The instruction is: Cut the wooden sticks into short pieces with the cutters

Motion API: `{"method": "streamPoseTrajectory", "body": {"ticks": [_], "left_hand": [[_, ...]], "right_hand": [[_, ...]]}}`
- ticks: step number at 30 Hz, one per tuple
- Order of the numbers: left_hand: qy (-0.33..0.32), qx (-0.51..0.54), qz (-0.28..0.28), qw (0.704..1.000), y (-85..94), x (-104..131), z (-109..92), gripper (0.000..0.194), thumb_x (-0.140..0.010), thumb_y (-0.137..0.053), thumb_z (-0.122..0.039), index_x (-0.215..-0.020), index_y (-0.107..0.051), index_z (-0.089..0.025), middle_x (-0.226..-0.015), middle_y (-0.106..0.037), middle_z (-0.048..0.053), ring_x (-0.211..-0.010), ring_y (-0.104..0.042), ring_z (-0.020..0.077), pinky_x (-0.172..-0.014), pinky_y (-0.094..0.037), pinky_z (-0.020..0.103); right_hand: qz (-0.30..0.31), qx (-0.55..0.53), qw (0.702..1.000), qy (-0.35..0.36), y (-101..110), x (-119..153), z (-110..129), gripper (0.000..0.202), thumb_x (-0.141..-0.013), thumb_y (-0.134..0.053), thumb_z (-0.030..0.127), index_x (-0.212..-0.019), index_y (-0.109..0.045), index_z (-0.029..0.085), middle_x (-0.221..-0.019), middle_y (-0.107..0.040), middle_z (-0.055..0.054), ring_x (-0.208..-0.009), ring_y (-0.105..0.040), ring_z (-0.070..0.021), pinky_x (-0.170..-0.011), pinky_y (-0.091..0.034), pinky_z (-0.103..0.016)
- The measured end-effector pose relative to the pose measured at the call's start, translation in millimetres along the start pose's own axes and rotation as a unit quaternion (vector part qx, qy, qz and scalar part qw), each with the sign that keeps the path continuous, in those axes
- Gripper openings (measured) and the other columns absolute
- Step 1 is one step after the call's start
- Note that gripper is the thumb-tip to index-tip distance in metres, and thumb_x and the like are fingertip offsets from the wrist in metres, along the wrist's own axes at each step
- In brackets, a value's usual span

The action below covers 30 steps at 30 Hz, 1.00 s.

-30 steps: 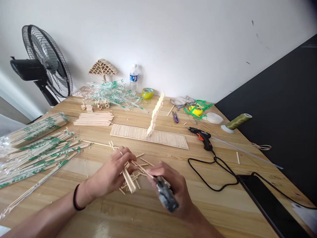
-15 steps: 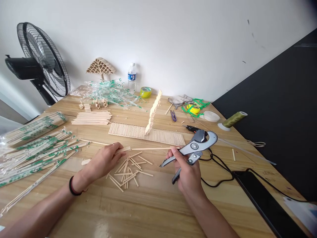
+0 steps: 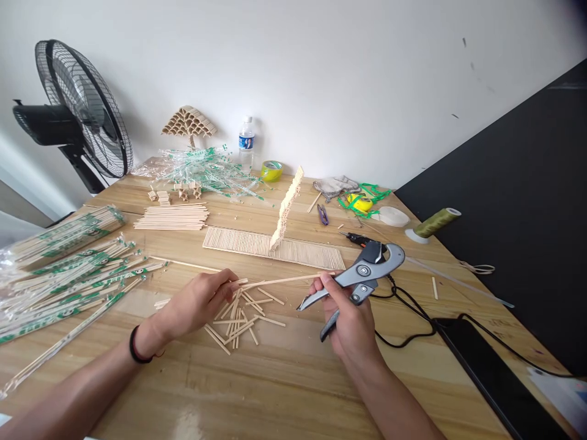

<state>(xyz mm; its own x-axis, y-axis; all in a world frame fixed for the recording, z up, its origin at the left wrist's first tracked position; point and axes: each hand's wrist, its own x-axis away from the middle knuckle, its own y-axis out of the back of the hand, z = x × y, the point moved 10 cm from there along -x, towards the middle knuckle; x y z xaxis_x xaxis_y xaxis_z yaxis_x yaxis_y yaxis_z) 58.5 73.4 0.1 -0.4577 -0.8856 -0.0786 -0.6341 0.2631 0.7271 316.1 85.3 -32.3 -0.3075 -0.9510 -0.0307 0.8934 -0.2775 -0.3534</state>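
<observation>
My left hand (image 3: 199, 302) is closed on a few thin wooden sticks, whose ends show past the fingertips. A long stick (image 3: 284, 281) spans from there to the fingertips of my right hand (image 3: 351, 311). That hand also holds a grey cutter (image 3: 362, 272), its jaws pointing up and right. Short cut sticks (image 3: 238, 321) lie in a loose pile on the table below and between the hands. Behind them lies a flat panel of sticks (image 3: 307, 252), with a rough upright strip of sticks (image 3: 287, 208) standing on it.
Wrapped stick bundles (image 3: 68, 238) lie at the left, near a row of bare sticks (image 3: 172, 217). A fan (image 3: 82, 110), bottle (image 3: 246, 143), tape roll (image 3: 271, 171) and plastic wrappers (image 3: 202, 168) are behind. At right are a glue gun (image 3: 360, 239), thread spool (image 3: 435, 224) and black power strip (image 3: 486, 366).
My left hand has shifted slightly right and lower, with its sticks. The long stick now slants more, its left end lower. My right hand still holds the cutter.
</observation>
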Motion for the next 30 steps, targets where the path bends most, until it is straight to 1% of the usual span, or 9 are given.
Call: {"method": "streamPoseTrajectory", "body": {"ticks": [3,6,10,16,20,22,25,30], "left_hand": [[-0.015,0.002,0.002,1.000,-0.4,0.3,-4.7,0.029,-0.109,-0.041,-0.036,-0.092,-0.057,-0.020,-0.075,-0.062,-0.001,-0.064,-0.052,0.0127,-0.062,-0.040,0.024],[-0.024,0.003,0.010,1.000,-2.2,0.6,-6.9,0.030,-0.110,-0.039,-0.033,-0.088,-0.055,-0.020,-0.073,-0.059,-0.002,-0.063,-0.049,0.0123,-0.062,-0.039,0.024],[-0.036,0.005,0.015,0.999,-3.4,1.7,-10.3,0.028,-0.110,-0.038,-0.032,-0.091,-0.054,-0.020,-0.073,-0.058,-0.002,-0.063,-0.048,0.0126,-0.062,-0.038,0.024],[-0.042,-0.004,0.011,0.999,-4.7,3.3,-11.8,0.026,-0.110,-0.038,-0.030,-0.093,-0.055,-0.020,-0.075,-0.059,-0.002,-0.064,-0.051,0.0128,-0.063,-0.039,0.025],[-0.046,-0.011,0.010,0.999,-4.6,3.5,-13.7,0.026,-0.110,-0.038,-0.029,-0.095,-0.057,-0.020,-0.075,-0.061,-0.001,-0.063,-0.053,0.0132,-0.062,-0.040,0.025],[-0.051,-0.019,0.008,0.998,-3.8,3.6,-15.2,0.025,-0.110,-0.038,-0.028,-0.097,-0.058,-0.019,-0.074,-0.061,-0.001,-0.062,-0.053,0.0134,-0.061,-0.040,0.025],[-0.059,-0.020,0.004,0.998,-2.8,4.1,-16.5,0.023,-0.109,-0.039,-0.026,-0.100,-0.059,-0.019,-0.078,-0.065,0.001,-0.065,-0.058,0.0139,-0.063,-0.043,0.025],[-0.073,-0.025,0.002,0.997,-3.1,5.7,-15.4,0.021,-0.108,-0.039,-0.022,-0.107,-0.060,-0.019,-0.086,-0.071,0.003,-0.071,-0.064,0.0149,-0.067,-0.047,0.025]], "right_hand": [[0.003,-0.009,1.000,0.010,-1.6,0.2,3.3,0.038,-0.069,-0.092,0.042,-0.082,-0.063,0.021,-0.070,-0.060,0.003,-0.067,-0.060,-0.0165,-0.065,-0.054,-0.034],[0.011,-0.011,1.000,0.012,-4.5,0.8,5.8,0.039,-0.069,-0.092,0.042,-0.082,-0.062,0.022,-0.071,-0.060,0.003,-0.067,-0.060,-0.0159,-0.065,-0.053,-0.033],[0.036,0.008,0.999,0.015,-8.8,2.7,6.4,0.035,-0.075,-0.089,0.042,-0.083,-0.060,0.023,-0.071,-0.060,0.003,-0.069,-0.061,-0.0170,-0.066,-0.053,-0.034],[0.096,0.067,0.992,0.052,-15.9,8.5,8.0,0.026,-0.088,-0.079,0.043,-0.088,-0.062,0.023,-0.076,-0.064,0.002,-0.074,-0.063,-0.0191,-0.074,-0.053,-0.036],[0.126,0.106,0.985,0.060,-22.4,9.7,9.5,0.026,-0.092,-0.075,0.044,-0.086,-0.063,0.022,-0.076,-0.065,0.000,-0.075,-0.065,-0.0199,-0.074,-0.053,-0.036],[0.130,0.120,0.982,0.070,-24.5,9.4,11.8,0.026,-0.092,-0.074,0.044,-0.083,-0.064,0.022,-0.076,-0.065,0.000,-0.074,-0.064,-0.0193,-0.074,-0.052,-0.035],[0.123,0.137,0.980,0.083,-24.1,8.4,13.3,0.027,-0.094,-0.073,0.044,-0.081,-0.065,0.022,-0.076,-0.065,0.000,-0.075,-0.063,-0.0189,-0.074,-0.052,-0.034],[0.111,0.140,0.980,0.083,-19.3,7.6,9.5,0.025,-0.094,-0.073,0.044,-0.084,-0.065,0.022,-0.077,-0.066,-0.001,-0.077,-0.065,-0.0205,-0.075,-0.052,-0.034]]}}
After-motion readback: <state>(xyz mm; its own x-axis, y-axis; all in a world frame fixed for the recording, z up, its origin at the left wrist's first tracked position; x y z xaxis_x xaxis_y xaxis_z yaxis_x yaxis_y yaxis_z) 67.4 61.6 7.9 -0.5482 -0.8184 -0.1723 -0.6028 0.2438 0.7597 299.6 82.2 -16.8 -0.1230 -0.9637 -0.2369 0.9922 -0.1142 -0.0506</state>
